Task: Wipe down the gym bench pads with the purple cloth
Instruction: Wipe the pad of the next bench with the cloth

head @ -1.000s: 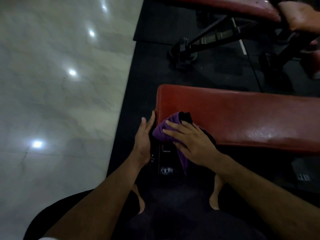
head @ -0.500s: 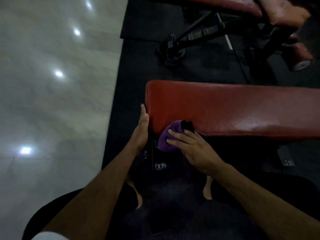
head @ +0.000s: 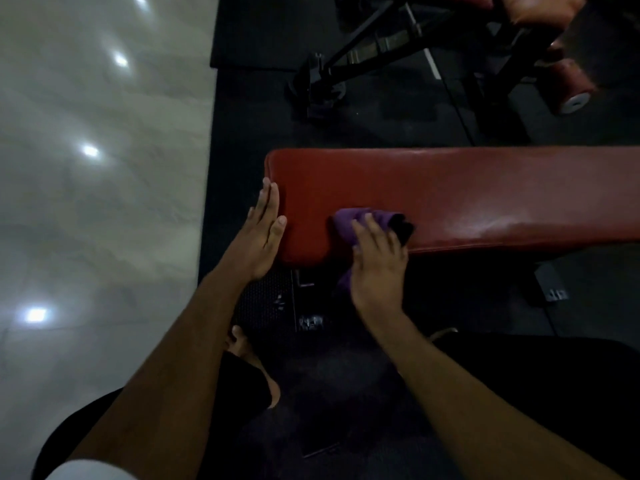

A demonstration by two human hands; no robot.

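Note:
A long red bench pad (head: 467, 199) runs from the middle of the view to the right edge. My left hand (head: 263, 233) rests flat against the pad's left end, fingers straight. The purple cloth (head: 356, 220), with a dark part at its right, lies over the pad's near edge and hangs below it. My right hand (head: 377, 268) presses on the cloth at that near edge, fingers spread over it. Wet streaks shine on the pad to the right of the cloth.
Black rubber mat (head: 381, 126) covers the floor under the bench, with pale marble floor (head: 104, 168) to the left. Another bench's black frame (head: 346, 74) and red roller pads (head: 568, 81) stand behind. My bare feet (head: 242, 344) are under the bench's near side.
My right hand has slid the cloth rightward and up onto the pad's near edge. My left hand has stayed at the pad's left end, now lying flatter against it.

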